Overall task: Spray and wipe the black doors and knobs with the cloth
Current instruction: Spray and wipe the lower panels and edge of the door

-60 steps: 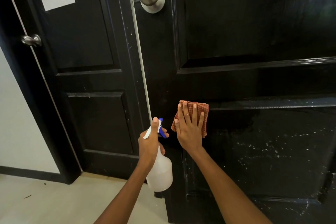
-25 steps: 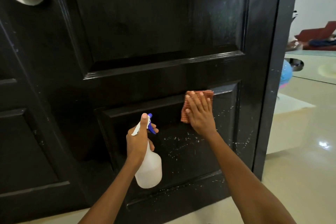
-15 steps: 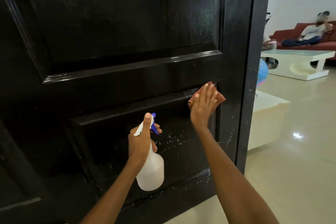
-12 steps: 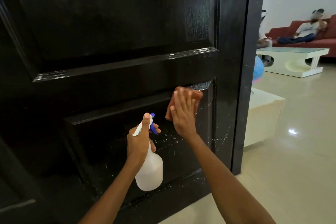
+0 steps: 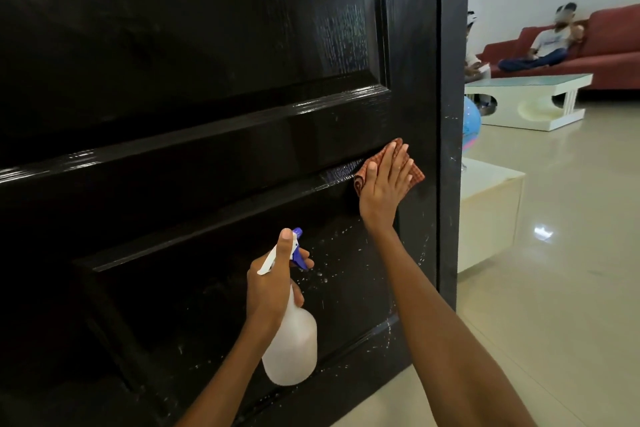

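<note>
While the left hand grips the neck of a white spray bottle, its thumb lying up along the blue-and-white trigger head and its fingers curled round the front, the right hand presses flat, fingers straight and together, on an orange checked cloth against the black door. The cloth sits at the right end of the moulding that tops the door's lower recessed panel, close to the door's right edge, with its corners showing past the fingertips and beside the thumb. The bottle hangs upright in front of the lower panel, well below and left of the cloth. White droplets and streaks speckle the lower panel and the stile beside it. Past the door's edge lies a glossy tiled floor, a blue globe-like ball partly hidden by the door, a white low desk and a red sofa where a person sits.
</note>
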